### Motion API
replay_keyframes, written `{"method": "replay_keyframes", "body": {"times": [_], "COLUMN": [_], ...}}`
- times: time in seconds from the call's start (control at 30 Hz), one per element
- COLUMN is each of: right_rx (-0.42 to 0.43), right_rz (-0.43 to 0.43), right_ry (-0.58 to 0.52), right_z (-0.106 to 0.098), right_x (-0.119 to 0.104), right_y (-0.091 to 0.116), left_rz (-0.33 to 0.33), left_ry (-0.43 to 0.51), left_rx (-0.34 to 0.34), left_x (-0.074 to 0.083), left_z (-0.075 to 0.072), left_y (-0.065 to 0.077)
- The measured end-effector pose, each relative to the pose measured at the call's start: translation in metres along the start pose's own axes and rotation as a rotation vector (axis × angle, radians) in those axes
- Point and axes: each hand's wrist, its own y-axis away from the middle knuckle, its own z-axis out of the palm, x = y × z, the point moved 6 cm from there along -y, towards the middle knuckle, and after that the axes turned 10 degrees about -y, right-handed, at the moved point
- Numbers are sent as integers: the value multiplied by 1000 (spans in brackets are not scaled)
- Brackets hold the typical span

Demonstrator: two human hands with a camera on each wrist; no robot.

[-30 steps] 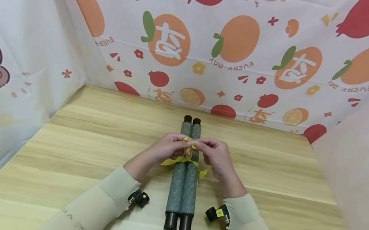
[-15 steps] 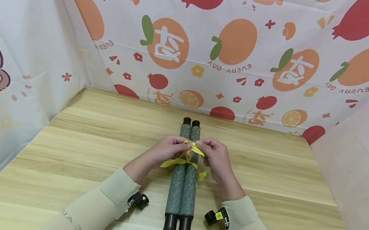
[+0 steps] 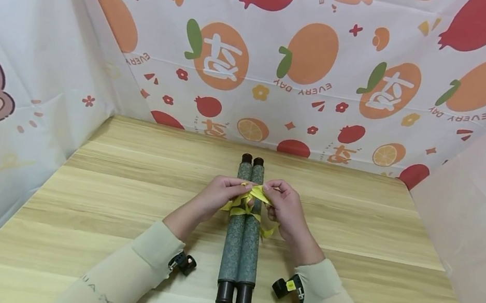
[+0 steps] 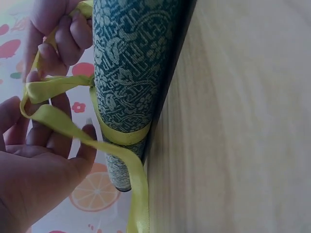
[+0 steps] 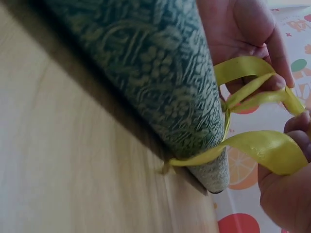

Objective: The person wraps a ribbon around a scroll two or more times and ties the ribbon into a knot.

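Observation:
Two patterned green-grey scroll rolls lie side by side on the table, a left roll [image 3: 232, 249] and a right roll [image 3: 250, 252], with dark knobs at both ends. A yellow ribbon [image 3: 239, 212] circles them together above their middle. Over the rolls, my left hand [image 3: 219, 195] pinches ribbon between thumb and fingers. My right hand [image 3: 287, 208] pinches another stretch just to the right, and a flat yellow band spans the two hands. In the left wrist view a ribbon loop [image 4: 53, 119] runs round the left fingers. The right wrist view shows ribbon [image 5: 272, 150] passing into the right hand.
The wooden table [image 3: 117, 237] extends to both sides of the rolls. Behind it hangs a fruit-print cloth [image 3: 308, 93], and a bear-print cloth [image 3: 47, 70] covers the left side. Small cameras sit at each cuff, a left camera [image 3: 184, 263] and a right camera [image 3: 283, 287].
My right hand has shifted slightly right, and more yellow ribbon shows stretched between the hands. The ribbon tail on the left has drawn up closer to my left hand.

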Motion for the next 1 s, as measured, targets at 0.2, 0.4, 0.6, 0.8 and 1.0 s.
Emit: {"method": "replay_keyframes", "body": {"times": [0.2, 0.4, 0.6, 0.8, 1.0], "right_rx": [-136, -237, -242, -235, -218], "right_rz": [-148, -312, -403, -567, -724], "right_ry": [240, 552, 739, 904, 1039], "right_z": [4, 12, 17, 25, 32], "right_x": [-9, -14, -15, -19, -23], "right_y": [5, 9, 11, 15, 23], "left_rz": [-10, -26, -51, -85, -97], "left_ry": [-11, -19, -67, -74, -97], "left_rx": [-13, -39, -35, -41, -16], "left_x": [2, 2, 2, 2, 5], "left_z": [0, 0, -4, -4, -1], "left_y": [-2, -1, -3, -3, -2]}}
